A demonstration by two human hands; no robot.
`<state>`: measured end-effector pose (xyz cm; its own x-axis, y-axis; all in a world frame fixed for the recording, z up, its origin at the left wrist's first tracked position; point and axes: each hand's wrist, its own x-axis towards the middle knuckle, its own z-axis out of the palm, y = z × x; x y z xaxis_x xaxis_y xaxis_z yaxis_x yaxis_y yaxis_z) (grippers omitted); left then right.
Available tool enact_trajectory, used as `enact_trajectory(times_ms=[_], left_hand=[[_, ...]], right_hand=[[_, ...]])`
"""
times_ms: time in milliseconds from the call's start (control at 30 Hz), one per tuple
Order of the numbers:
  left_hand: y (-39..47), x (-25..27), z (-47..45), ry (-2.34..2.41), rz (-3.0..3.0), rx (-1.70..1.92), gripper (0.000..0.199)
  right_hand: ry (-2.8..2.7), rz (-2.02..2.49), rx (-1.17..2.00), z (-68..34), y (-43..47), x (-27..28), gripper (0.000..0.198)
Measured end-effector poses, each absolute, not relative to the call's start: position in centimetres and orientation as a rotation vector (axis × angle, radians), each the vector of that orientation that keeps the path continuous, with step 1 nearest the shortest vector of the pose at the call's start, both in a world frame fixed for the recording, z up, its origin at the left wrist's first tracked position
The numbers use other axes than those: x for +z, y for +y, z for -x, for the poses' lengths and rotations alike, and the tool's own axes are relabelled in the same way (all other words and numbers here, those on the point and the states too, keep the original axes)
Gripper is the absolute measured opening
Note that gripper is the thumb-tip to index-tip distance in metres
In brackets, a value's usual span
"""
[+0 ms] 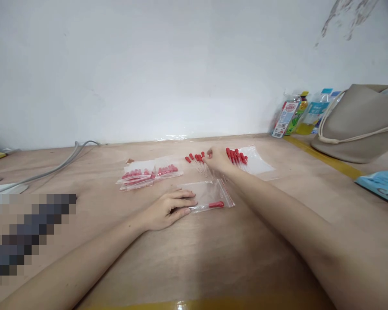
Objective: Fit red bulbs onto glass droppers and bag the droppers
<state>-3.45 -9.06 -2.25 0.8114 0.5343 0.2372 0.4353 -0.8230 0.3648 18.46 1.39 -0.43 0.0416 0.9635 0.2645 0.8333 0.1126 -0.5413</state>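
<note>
My left hand (166,209) lies with stretched fingers on the left end of a clear zip bag (200,189). Inside that bag, along its near edge, is a dropper with a red bulb (216,205). My right hand (218,159) reaches over a row of loose glass droppers (196,163) with red bulbs, its fingers closed at the bulb of one of them. Part of that dropper is hidden by the hand. Just right of it, several more red-bulbed droppers (236,156) rest on a flat clear bag (257,160).
Filled bags of droppers (137,176) lie to the left. A grey cable (64,163) runs along the table's left side. At the back right stand drink bottles (315,112) and a beige bag (362,120), with a blue packet (381,185) nearer.
</note>
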Motion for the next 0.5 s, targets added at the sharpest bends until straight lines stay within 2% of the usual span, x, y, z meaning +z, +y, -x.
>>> enact_trajectory(times_ms=[300,500], left_hand=[[-9.0,-2.2,3.4,0.729,-2.712,0.480,0.032],[-9.1,-2.2,3.4,0.734,-2.701,0.482,0.033]], right_hand=[[-1.779,1.905,0.410,-16.6,3.3,-0.9,0.047],[-1.773,1.645,0.318,-20.3,-0.2,0.2,0.054]])
